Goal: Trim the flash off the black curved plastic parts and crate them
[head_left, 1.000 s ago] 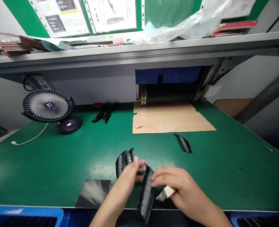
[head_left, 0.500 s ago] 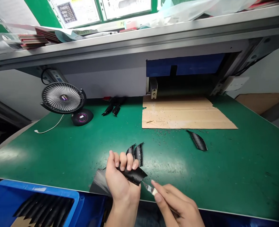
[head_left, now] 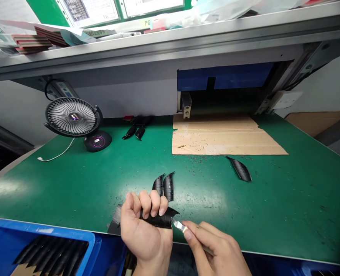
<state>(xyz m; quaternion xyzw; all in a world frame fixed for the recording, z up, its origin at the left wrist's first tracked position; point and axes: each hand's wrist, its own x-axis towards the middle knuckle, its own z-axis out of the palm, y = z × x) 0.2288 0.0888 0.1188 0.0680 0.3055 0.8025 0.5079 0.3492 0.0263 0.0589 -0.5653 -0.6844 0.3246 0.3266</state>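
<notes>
Your left hand [head_left: 147,230] has its fingers curled closely around a curved black piece [head_left: 160,221], near the tabletop's [head_left: 288,207] front edge. Your right hand [head_left: 217,245] pinches a knife [head_left: 180,225], its tip at the piece's right end; I can't tell if they touch. Two similar pieces [head_left: 168,188] lie just beyond your left fingers. Your widest room runs toward the right edge; cardboard [head_left: 216,140] lies at the back edge.
</notes>
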